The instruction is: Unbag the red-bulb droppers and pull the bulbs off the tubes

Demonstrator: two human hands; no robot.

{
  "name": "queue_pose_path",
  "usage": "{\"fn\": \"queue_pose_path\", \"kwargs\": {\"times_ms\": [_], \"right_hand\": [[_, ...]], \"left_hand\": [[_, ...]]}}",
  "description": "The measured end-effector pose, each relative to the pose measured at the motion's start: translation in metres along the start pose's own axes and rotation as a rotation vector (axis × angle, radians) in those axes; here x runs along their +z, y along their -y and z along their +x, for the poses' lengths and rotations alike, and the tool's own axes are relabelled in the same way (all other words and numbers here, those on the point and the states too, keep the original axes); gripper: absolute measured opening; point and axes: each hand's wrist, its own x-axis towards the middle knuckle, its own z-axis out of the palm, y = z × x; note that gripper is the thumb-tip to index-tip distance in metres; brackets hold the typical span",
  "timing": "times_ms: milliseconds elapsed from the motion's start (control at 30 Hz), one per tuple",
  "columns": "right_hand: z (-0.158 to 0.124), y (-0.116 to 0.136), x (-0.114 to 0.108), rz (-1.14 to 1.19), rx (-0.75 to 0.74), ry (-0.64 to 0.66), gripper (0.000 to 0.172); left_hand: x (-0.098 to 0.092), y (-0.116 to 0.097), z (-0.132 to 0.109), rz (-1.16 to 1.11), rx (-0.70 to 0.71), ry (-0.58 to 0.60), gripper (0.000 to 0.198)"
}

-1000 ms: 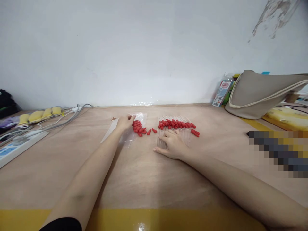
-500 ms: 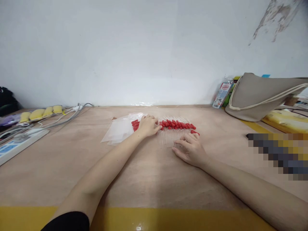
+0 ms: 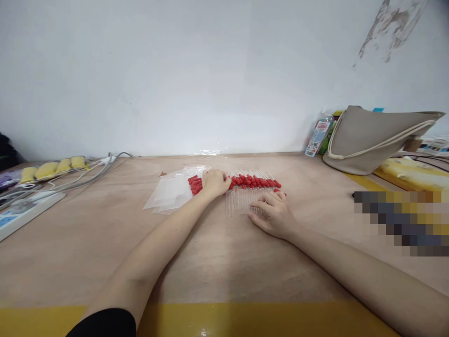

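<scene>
A row of clear glass droppers with red rubber bulbs [image 3: 254,182] lies side by side on the wooden table [image 3: 210,252]. My left hand [image 3: 214,182] rests with curled fingers at the row's left end, over loose red bulbs [image 3: 194,184]. What its fingers grip is hidden. My right hand [image 3: 271,213] lies flat, fingers spread, on the glass stems at the row's right part. Clear plastic bags [image 3: 171,193] lie just left of the loose bulbs.
A beige bag [image 3: 372,140] and a small packet [image 3: 315,136] stand at the back right. A white power strip [image 3: 21,213], grey cables [image 3: 87,175] and yellow pieces [image 3: 52,168] lie at the left. A yellow strip [image 3: 224,318] runs along the table's near edge.
My left hand moved right from the plastic bags to the left end of the dropper row. My right hand slid right along the glass stems.
</scene>
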Motion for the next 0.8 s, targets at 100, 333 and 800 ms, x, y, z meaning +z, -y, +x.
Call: {"fn": "queue_pose_path", "kwargs": {"times_ms": [100,333,800], "right_hand": [[-0.001,-0.001,0.001,0.002,0.017,-0.01,0.017],[0.002,0.002,0.0,-0.051,0.005,-0.101,0.043],[0.005,0.006,0.003,0.027,-0.159,0.116,0.021]], "left_hand": [[-0.007,0.0,-0.01,-0.024,-0.073,-0.061,0.027],[-0.027,0.027,-0.077,-0.163,0.379,-0.237,0.016],[-0.019,0.028,-0.111,-0.307,0.619,-0.192,0.018]]}}
